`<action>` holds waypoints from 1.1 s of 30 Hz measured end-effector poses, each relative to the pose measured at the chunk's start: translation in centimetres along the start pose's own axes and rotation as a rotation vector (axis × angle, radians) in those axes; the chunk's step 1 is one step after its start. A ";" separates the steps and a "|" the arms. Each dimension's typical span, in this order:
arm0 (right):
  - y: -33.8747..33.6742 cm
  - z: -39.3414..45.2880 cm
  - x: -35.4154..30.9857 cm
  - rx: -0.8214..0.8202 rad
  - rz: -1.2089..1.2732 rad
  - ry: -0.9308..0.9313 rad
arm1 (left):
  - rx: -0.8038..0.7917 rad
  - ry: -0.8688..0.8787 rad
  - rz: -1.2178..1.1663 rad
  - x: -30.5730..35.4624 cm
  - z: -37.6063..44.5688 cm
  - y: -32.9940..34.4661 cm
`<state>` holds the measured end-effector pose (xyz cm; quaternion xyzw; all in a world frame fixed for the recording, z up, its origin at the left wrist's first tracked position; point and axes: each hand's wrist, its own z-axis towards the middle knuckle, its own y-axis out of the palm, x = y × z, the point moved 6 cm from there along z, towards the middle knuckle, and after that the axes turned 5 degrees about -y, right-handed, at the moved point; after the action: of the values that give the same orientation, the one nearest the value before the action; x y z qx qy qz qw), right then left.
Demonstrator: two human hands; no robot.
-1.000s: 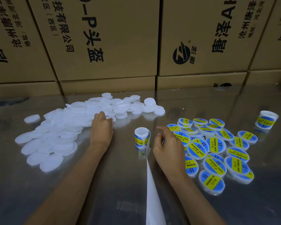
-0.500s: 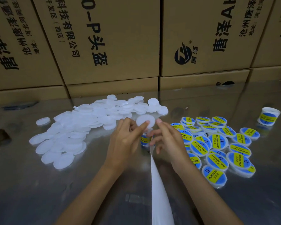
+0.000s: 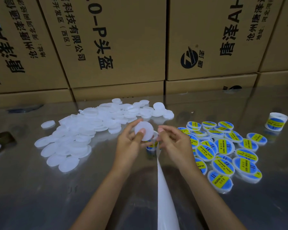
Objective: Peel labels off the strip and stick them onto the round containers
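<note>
Your left hand (image 3: 131, 141) pinches a blank lid (image 3: 144, 130), hiding the label roll (image 3: 152, 145); your right hand (image 3: 175, 143), fingers loosely curled, holds nothing visible beside it, labelled lids (image 3: 223, 151) beyond.

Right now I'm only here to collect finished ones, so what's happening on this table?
A person is labelling. The left hand holds a blank white container; the right hand works at the label roll, its strip trailing back. Unlabelled pieces lie left, labelled ones right.
</note>
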<state>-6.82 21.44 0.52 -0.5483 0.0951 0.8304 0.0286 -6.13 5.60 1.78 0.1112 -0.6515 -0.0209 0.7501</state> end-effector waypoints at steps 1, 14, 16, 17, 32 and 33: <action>-0.5 0.0 0.3 0.049 -0.059 -0.036 | 0.007 -0.028 -0.048 -0.1 0.3 -0.6; 1.3 -0.5 5.2 -0.143 -0.394 0.086 | -0.016 -0.307 0.047 -3.3 0.4 -2.7; 1.4 -0.5 5.0 -0.108 -0.372 0.056 | -0.010 -0.297 0.073 -3.3 0.4 -2.8; 1.4 -0.5 5.0 -0.097 -0.365 0.046 | 0.002 -0.289 0.081 -3.3 0.4 -2.8; 1.7 -1.1 4.1 -0.103 -0.336 -0.019 | 0.130 -0.151 0.235 -3.2 0.3 -2.8; 1.8 -1.1 3.9 -0.102 -0.337 -0.020 | 0.129 -0.149 0.220 -3.2 0.3 -2.8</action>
<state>-7.63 19.27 -3.30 -0.5488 -0.0409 0.8230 0.1406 -6.54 3.40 -1.82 0.0851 -0.7137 0.0951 0.6887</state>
